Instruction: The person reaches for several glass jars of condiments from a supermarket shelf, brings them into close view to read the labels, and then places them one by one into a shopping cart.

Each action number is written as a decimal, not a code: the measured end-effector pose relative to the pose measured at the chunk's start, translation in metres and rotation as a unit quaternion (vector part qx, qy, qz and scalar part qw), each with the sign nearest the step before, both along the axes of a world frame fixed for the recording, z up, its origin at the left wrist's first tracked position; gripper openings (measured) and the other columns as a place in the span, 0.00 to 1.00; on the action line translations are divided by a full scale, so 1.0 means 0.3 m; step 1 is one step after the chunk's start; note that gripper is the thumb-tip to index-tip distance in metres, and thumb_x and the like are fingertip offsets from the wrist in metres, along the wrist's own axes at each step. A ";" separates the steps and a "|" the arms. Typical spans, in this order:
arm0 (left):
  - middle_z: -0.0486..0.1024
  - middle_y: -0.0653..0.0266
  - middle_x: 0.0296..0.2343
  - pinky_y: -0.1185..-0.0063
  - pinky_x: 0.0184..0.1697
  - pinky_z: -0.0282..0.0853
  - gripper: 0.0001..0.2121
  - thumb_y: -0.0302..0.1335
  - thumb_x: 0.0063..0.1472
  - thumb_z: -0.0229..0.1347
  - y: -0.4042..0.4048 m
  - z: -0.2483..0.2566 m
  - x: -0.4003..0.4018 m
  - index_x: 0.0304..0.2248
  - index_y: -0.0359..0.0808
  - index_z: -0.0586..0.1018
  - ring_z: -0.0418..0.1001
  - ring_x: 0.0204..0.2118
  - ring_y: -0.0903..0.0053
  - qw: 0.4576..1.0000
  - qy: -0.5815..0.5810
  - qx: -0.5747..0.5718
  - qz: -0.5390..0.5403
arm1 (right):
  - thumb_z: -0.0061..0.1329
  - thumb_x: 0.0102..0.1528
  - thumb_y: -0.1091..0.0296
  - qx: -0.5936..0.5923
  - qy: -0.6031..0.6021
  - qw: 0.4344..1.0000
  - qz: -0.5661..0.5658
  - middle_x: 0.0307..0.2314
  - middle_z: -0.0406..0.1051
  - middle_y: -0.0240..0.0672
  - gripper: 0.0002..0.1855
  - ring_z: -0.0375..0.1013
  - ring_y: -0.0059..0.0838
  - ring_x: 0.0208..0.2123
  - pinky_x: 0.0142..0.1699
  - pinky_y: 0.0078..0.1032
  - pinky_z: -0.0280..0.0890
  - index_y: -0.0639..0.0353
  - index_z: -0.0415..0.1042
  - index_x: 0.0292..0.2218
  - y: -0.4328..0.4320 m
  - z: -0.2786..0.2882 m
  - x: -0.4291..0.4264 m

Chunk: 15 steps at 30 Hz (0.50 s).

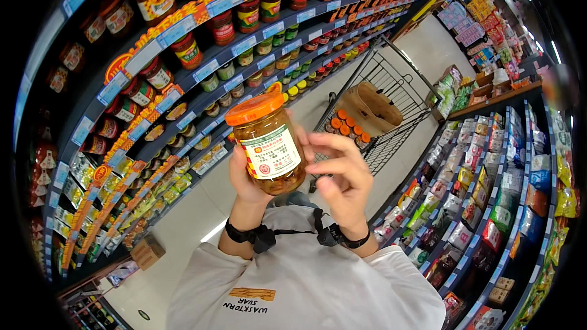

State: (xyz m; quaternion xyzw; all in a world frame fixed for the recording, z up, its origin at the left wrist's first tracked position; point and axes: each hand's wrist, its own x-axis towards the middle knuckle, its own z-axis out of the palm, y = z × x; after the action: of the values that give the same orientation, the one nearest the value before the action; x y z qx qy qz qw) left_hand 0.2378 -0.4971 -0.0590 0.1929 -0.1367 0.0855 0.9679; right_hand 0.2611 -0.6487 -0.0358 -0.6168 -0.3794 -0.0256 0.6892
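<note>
A glass jar with an orange lid and brownish contents is held up in front of my chest, its printed white label facing me. My left hand grips it from the left and behind, thumb along the near side and fingertips showing past the right side. Beside the jar, my right hand has its fingers spread and curved. Its fingertips are at the jar's right edge; whether they press on the glass I cannot tell. Black straps circle both wrists.
A wire shopping cart stands ahead, holding a brown bag and several orange-lidded jars. Shelves of jars rise on the left; shelves of bagged goods line the right. A cardboard box sits on the floor at lower left.
</note>
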 end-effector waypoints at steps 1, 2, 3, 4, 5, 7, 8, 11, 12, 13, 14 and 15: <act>0.72 0.48 0.42 0.71 0.42 0.72 0.42 0.60 0.59 0.43 -0.018 -0.003 0.020 0.57 0.28 0.58 0.75 0.39 0.62 0.998 -0.046 0.039 0.018 | 0.53 0.52 0.66 0.008 0.000 1.000 -0.002 0.51 0.65 0.51 0.14 0.64 0.45 0.55 0.58 0.39 0.60 0.66 0.76 0.39 -0.022 -0.008 0.016; 0.70 0.48 0.45 0.69 0.48 0.70 0.38 0.54 0.61 0.47 -0.021 0.001 0.029 0.58 0.28 0.58 0.73 0.43 0.63 0.995 -0.045 0.086 0.013 | 0.52 0.54 0.64 0.072 0.062 0.995 -0.012 0.51 0.64 0.50 0.18 0.64 0.43 0.55 0.57 0.38 0.61 0.67 0.72 0.43 -0.044 -0.013 0.032; 0.70 0.48 0.45 0.69 0.48 0.70 0.38 0.54 0.61 0.47 -0.050 0.003 0.038 0.58 0.28 0.58 0.73 0.43 0.63 0.995 -0.043 0.092 0.007 | 0.51 0.56 0.62 0.133 0.124 0.983 -0.023 0.52 0.62 0.50 0.22 0.64 0.41 0.55 0.57 0.36 0.61 0.69 0.69 0.47 -0.071 -0.020 0.049; 0.69 0.48 0.47 0.70 0.50 0.68 0.36 0.49 0.62 0.49 -0.082 0.010 0.044 0.58 0.28 0.57 0.72 0.46 0.64 0.969 0.025 0.229 0.083 | 0.51 0.57 0.58 0.162 0.151 0.975 -0.033 0.54 0.61 0.48 0.31 0.64 0.38 0.54 0.58 0.33 0.60 0.71 0.59 0.54 -0.091 -0.014 0.062; 0.67 0.48 0.49 0.70 0.52 0.66 0.33 0.44 0.62 0.50 -0.116 0.024 0.051 0.58 0.28 0.56 0.71 0.48 0.65 0.915 0.088 0.361 0.156 | 0.51 0.57 0.58 0.170 0.152 0.973 -0.041 0.54 0.61 0.48 0.31 0.64 0.38 0.54 0.58 0.33 0.60 0.71 0.59 0.54 -0.090 -0.003 0.070; 0.62 0.47 0.53 0.71 0.59 0.57 0.32 0.36 0.64 0.48 -0.250 0.124 0.072 0.60 0.27 0.52 0.63 0.57 0.65 0.873 0.089 0.453 0.156 | 0.52 0.56 0.57 0.092 0.157 0.967 -0.180 0.54 0.60 0.46 0.35 0.64 0.36 0.55 0.58 0.31 0.60 0.69 0.56 0.57 -0.100 0.004 0.084; 0.59 0.47 0.55 0.70 0.62 0.52 0.33 0.36 0.65 0.47 -0.306 0.145 0.084 0.61 0.26 0.49 0.57 0.60 0.65 0.875 0.064 0.463 0.124 | 0.48 0.59 0.57 0.145 0.205 0.951 -0.178 0.54 0.62 0.43 0.34 0.64 0.32 0.55 0.58 0.28 0.59 0.68 0.55 0.59 -0.132 -0.053 0.102; 0.51 0.45 0.60 0.68 0.65 0.40 0.34 0.39 0.67 0.43 -0.430 0.124 0.164 0.63 0.24 0.45 0.45 0.66 0.62 0.886 0.036 0.459 0.057 | 0.42 0.63 0.57 0.284 0.340 0.891 -0.092 0.52 0.64 0.40 0.30 0.65 0.28 0.54 0.58 0.27 0.60 0.67 0.56 0.58 -0.263 -0.064 0.181; 0.51 0.45 0.61 0.68 0.65 0.41 0.33 0.40 0.67 0.42 -0.446 0.107 0.209 0.62 0.24 0.49 0.45 0.66 0.60 0.807 -0.022 0.573 0.142 | 0.37 0.65 0.56 0.319 0.387 0.862 -0.077 0.51 0.67 0.37 0.27 0.67 0.26 0.52 0.56 0.26 0.61 0.65 0.57 0.58 -0.301 -0.076 0.205; 0.52 0.46 0.61 0.67 0.65 0.41 0.32 0.42 0.68 0.40 -0.451 0.106 0.241 0.61 0.24 0.54 0.46 0.66 0.58 0.784 -0.022 0.605 0.137 | 0.36 0.65 0.53 0.346 0.471 0.811 -0.038 0.50 0.68 0.37 0.26 0.69 0.29 0.50 0.55 0.30 0.64 0.62 0.60 0.57 -0.355 -0.110 0.238; 0.53 0.46 0.61 0.67 0.65 0.42 0.31 0.44 0.68 0.39 -0.461 0.103 0.268 0.59 0.24 0.58 0.47 0.65 0.57 0.760 -0.022 0.636 0.128 | 0.36 0.65 0.50 0.358 0.502 0.787 -0.008 0.49 0.69 0.39 0.27 0.70 0.34 0.49 0.53 0.34 0.66 0.61 0.61 0.56 -0.406 -0.124 0.263; 0.58 0.48 0.59 0.67 0.65 0.44 0.28 0.41 0.68 0.41 -0.474 0.079 0.289 0.58 0.26 0.62 0.52 0.64 0.59 0.769 -0.005 0.627 0.124 | 0.35 0.64 0.47 0.370 0.531 0.762 0.032 0.48 0.70 0.40 0.28 0.71 0.40 0.48 0.52 0.39 0.67 0.60 0.62 0.55 -0.444 -0.133 0.285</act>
State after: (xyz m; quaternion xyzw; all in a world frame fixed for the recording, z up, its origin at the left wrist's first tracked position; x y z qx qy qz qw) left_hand 0.3243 -0.6392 -0.0353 0.7714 -0.1392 0.1013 0.6126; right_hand 0.3466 -0.7820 -0.0757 -0.2166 0.0667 0.1901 0.9552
